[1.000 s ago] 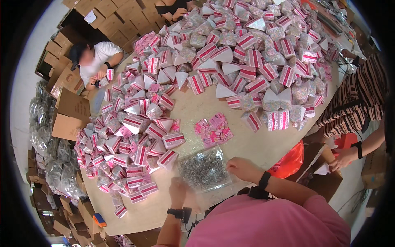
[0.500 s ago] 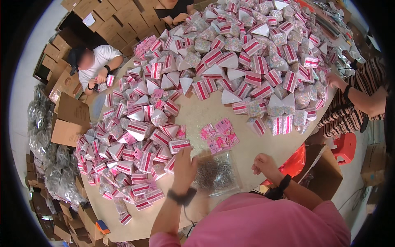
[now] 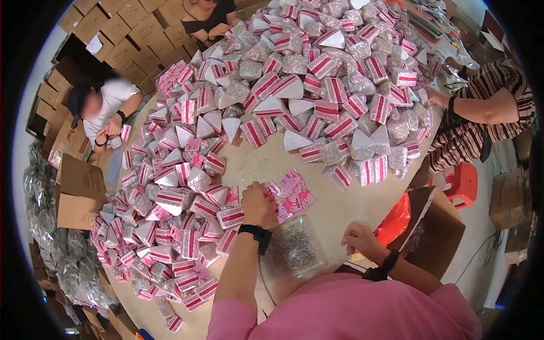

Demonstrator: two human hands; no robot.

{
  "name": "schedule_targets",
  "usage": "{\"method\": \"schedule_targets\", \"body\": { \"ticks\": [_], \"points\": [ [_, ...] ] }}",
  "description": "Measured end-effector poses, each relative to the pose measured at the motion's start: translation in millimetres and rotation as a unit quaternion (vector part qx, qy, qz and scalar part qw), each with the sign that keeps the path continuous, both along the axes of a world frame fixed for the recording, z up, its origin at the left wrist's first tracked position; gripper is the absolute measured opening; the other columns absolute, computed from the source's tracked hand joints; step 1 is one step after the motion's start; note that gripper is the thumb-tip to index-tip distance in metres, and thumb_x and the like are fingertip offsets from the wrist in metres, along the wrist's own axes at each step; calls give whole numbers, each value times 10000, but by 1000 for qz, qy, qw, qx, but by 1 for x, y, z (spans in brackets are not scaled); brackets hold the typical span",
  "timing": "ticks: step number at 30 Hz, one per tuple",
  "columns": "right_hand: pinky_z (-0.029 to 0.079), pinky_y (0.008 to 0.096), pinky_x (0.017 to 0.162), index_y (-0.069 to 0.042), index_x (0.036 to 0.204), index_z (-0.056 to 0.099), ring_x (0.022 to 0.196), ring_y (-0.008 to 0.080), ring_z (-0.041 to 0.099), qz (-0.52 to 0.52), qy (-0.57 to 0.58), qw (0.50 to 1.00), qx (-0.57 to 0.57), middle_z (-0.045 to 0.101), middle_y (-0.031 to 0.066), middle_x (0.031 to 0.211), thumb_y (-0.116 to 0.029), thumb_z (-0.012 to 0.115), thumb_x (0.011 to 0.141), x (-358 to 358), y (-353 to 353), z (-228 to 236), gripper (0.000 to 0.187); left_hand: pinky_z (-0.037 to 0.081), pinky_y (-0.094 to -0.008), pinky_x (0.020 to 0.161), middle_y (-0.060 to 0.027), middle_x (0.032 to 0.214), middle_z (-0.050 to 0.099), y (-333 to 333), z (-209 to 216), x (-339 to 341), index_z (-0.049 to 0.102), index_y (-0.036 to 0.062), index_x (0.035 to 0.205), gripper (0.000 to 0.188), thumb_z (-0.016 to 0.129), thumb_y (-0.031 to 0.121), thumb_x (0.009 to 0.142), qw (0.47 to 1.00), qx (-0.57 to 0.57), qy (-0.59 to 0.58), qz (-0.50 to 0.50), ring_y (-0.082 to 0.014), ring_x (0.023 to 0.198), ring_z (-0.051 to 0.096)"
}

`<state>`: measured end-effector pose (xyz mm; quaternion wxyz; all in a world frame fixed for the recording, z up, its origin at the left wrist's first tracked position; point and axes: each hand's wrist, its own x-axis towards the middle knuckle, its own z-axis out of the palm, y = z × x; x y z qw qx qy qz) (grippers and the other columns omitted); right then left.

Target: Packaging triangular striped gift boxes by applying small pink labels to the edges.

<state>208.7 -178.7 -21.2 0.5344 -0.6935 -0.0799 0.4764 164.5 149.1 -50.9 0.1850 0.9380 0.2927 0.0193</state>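
Note:
My left hand [image 3: 258,205] reaches over the table with a dark band on its wrist. Its fingers are slightly bent and rest at the left edge of a loose pile of pink printed cards [image 3: 294,195]. Close beside it lies a wrapped cake-slice-shaped piece [image 3: 230,217], white with a pink stripe. My right hand [image 3: 361,239] hovers near the table's front edge, its fingers curled together; whatever they may hold is too small to see. Between my forearms sits a clear shallow tray [image 3: 297,249] filled with small, thin silvery pieces.
A large heap of wrapped cake-slice pieces [image 3: 326,107] covers the far table, and another heap [image 3: 164,226] lies left. By my right arm stands an opened carton [image 3: 439,238] with a red bag [image 3: 395,218]. Co-workers sit far left, at the back and right, near a red stool [image 3: 462,184].
My left hand has moved forward from beside the tray to the edge of the pink cards. My right hand stays curled in nearly the same place. The whole view has shifted slightly.

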Motion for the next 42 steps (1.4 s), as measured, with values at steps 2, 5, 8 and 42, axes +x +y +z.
{"method": "schedule_targets", "body": {
  "ticks": [2, 5, 8, 42],
  "points": [
    [460, 236, 457, -4, 838, 532, 532, 141, 611, -17, -1, 1000, 12, 613, 71, 718, -69, 531, 856, -4, 1, -2, 67, 463, -476, 737, -189, 879, 584, 2, -3, -3, 529, 9, 960, 281, 654, 135, 742, 999, -14, -39, -3, -379, 860, 562],
    [467, 244, 485, -6, 848, 514, 560, 140, 607, -38, -2, 998, 41, 601, 70, 724, -71, 523, 861, -2, 6, -2, 67, 466, -465, 699, -187, 801, 594, 4, -1, -7, 548, 2, 884, 230, 644, 177, 770, 996, -31, -88, 0, -361, 795, 583],
    [473, 250, 508, -7, 859, 502, 574, 138, 591, -51, 9, 996, 78, 591, 68, 726, -79, 518, 868, 7, 11, 3, 74, 466, -361, 623, -127, 749, 600, -3, 21, -21, 554, -2, 877, 207, 628, 182, 820, 977, -146, -146, 59, -281, 696, 592],
    [443, 321, 818, -68, 917, 571, 897, 147, 571, -23, 352, 901, 250, 620, 48, 947, -142, 545, 928, 71, 17, 27, 78, 489, -318, 808, -111, 986, 635, -214, 85, -36, 634, 0, 944, 136, 551, -27, 839, 929, -254, -269, -7, -220, 907, 616]
  ]
}}
